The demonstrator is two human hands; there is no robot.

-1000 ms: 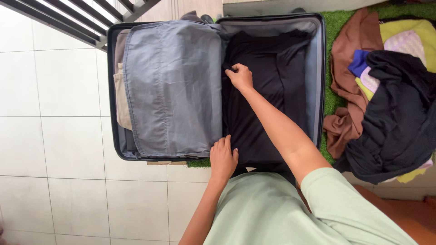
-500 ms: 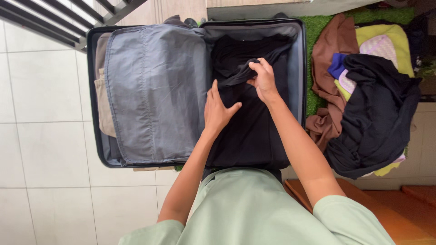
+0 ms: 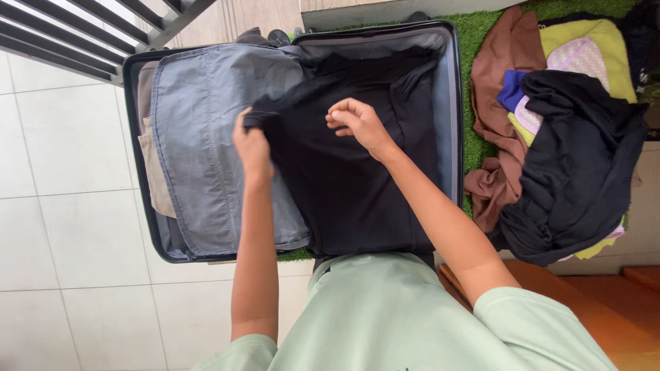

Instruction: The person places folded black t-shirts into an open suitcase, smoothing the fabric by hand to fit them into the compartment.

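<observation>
Since 0.5 s ago, your left hand (image 3: 251, 145) has dragged the black garment (image 3: 344, 185) toward 9 o'clock over the grey divider (image 3: 206, 137). Both hands, apart, pinch its edge; right hand (image 3: 357, 122) at centre. You're spreading it in the suitcase (image 3: 450, 103); next, I'd judge, lay it flat.

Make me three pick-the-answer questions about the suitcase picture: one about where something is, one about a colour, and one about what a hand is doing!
1. Where is the pile of loose clothes?
A. right of the suitcase
B. inside the suitcase
C. on the white tiles

2. What colour is the garment that both hands handle?
A. yellow
B. black
C. brown

3. What is the left hand doing?
A. resting flat on the floor
B. hanging free
C. gripping the garment's edge

Answers: 1 A, the pile lies on green turf beside the open suitcase. 2 B, the cloth is black. 3 C, its fingers close on the fabric while the right hand pinches it nearby.
</observation>
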